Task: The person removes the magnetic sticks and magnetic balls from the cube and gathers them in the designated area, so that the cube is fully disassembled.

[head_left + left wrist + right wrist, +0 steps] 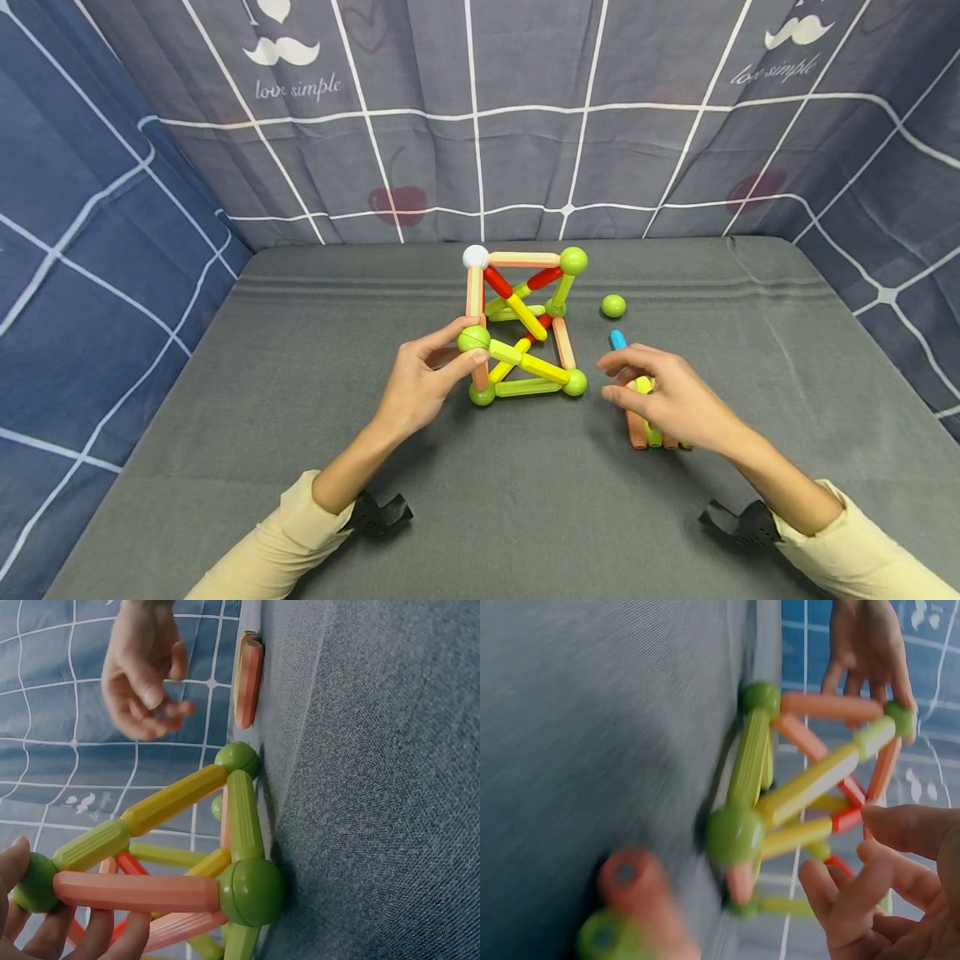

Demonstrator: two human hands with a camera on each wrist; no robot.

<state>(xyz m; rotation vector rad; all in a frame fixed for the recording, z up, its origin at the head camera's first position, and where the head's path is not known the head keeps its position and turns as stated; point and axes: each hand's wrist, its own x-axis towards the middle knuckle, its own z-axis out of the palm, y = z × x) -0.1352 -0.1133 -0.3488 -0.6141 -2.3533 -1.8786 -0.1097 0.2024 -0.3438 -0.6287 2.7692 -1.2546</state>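
A cube-like frame of magnetic sticks and balls stands on the grey cloth in the head view. My left hand [420,379] pinches the green ball [473,337] at its upper front-left corner between thumb and fingers. From that ball a two-part diagonal stick, light green and yellow [543,369], slopes down to a green ball [574,382] at the lower right. A white ball [476,257] tops the back left corner. My right hand [667,396] hovers right of the frame, fingers loosely bent and holding nothing, above a pile of sticks [637,429] that it partly hides.
A loose green ball [613,306] lies to the right of the frame. A blue stick [617,339] shows just beyond my right fingers. Checked curtains [525,158] hang at the back and both sides of the grey cloth [337,317].
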